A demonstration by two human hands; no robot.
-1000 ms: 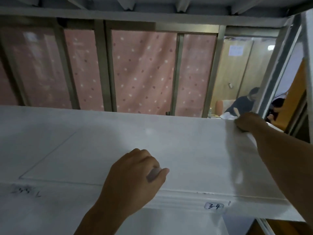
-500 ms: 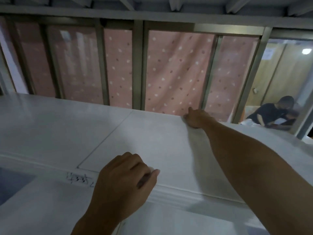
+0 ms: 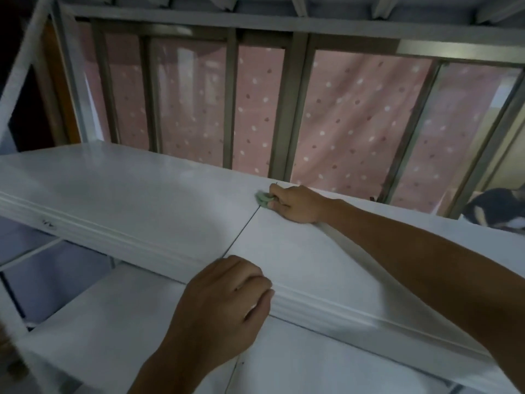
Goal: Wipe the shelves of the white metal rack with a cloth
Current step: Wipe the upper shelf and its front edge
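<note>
The white metal rack's upper shelf runs across the view, with a seam between two panels near the middle. At the far edge of that shelf, right on the seam, my right hand presses a small pale green cloth, mostly hidden under the fingers. My left hand is closed over the shelf's ribbed front lip, fingers curled on it. A lower shelf of the same rack shows beneath.
Behind the rack stand grey metal window bars and a pink dotted curtain. A white rack post rises at the left. Another shelf's underside hangs close overhead. A person in dark clothes sits at far right.
My right hand has slid left along the shelf's back edge from the right end to the panel seam, and the cloth now peeks out. The view has panned left. My left hand kept its grip.
</note>
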